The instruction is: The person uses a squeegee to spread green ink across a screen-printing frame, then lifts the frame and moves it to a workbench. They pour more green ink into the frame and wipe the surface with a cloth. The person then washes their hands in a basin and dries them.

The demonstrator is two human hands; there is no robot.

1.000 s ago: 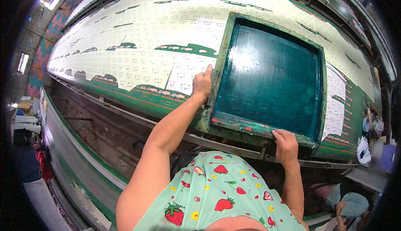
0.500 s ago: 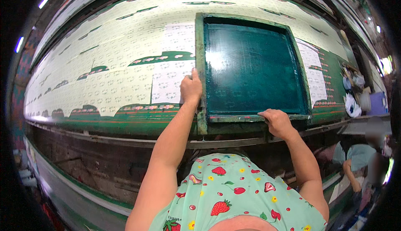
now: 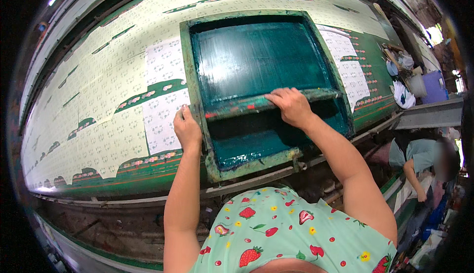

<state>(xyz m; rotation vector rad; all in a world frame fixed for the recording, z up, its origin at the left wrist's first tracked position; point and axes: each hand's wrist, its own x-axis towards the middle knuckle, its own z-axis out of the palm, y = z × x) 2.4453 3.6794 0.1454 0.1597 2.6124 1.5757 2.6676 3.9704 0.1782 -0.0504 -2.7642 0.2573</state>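
Observation:
A green printing screen frame point(image 3: 248, 15) lies on a long table point(image 3: 372, 115), dark teal ink across its inner surface point(image 3: 261, 55). My right hand point(image 3: 293, 107) grips a paint-streaked squeegee bar point(image 3: 232, 106) stretching across the lower middle of the screen, with a dark shadow below it. My left hand point(image 3: 188, 127) holds the frame's left side, fingers curled at its outer edge. White printed paper point(image 3: 163, 120) sticks out from under the frame on the left, and more printed sheets point(image 3: 344, 70) show on the right.
Pale printed sheets point(image 3: 89, 144) cover much of the table. Buckets point(image 3: 417, 86), a purple container point(image 3: 434, 88) and a white cloth bundle point(image 3: 404, 95) crowd its right end. A co-worker point(image 3: 419, 154) bends at the lower right, beside a metal rail point(image 3: 427, 117). A lower trough runs along the near side.
The squeegee and my right hand have moved from the frame's near edge up toward the middle of the screen. My left hand stays at the left side while the whole view has shifted.

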